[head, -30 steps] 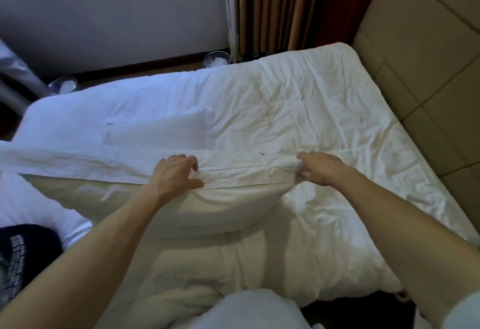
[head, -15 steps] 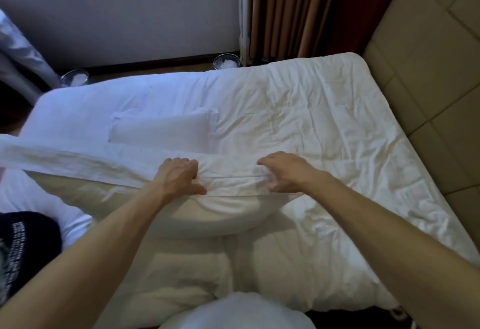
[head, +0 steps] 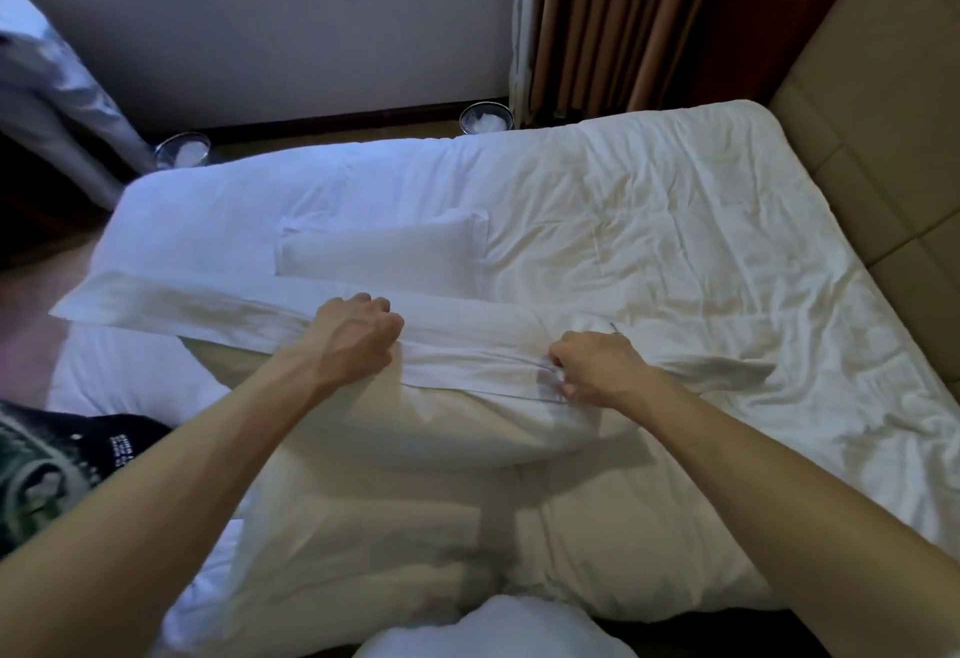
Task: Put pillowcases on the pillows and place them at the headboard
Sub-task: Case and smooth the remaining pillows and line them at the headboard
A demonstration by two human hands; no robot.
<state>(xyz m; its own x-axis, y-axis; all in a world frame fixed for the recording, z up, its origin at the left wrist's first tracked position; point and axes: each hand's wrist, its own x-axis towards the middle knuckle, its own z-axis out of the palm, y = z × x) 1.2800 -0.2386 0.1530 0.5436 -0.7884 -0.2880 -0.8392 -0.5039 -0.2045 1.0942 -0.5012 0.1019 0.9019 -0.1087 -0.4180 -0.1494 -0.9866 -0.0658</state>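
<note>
On pillowcase [head: 470, 369]: L+R fingers [head: 375, 308] curled tight.

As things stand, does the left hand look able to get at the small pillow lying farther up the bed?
Probably yes. The small pillow lies just beyond the left hand, with only flat pillowcase between; but that hand grips the pillowcase and would need to let go.

1. Near pillow [head: 441, 428]: on the bed [head: 701, 241], foremost.
2. Second pillow [head: 384, 252]: on the bed, just behind the first.
3. Headboard [head: 883, 111]: right of the bed.
4. Left bin [head: 183, 149], right bin [head: 485, 117]: floor beyond the bed.
</note>
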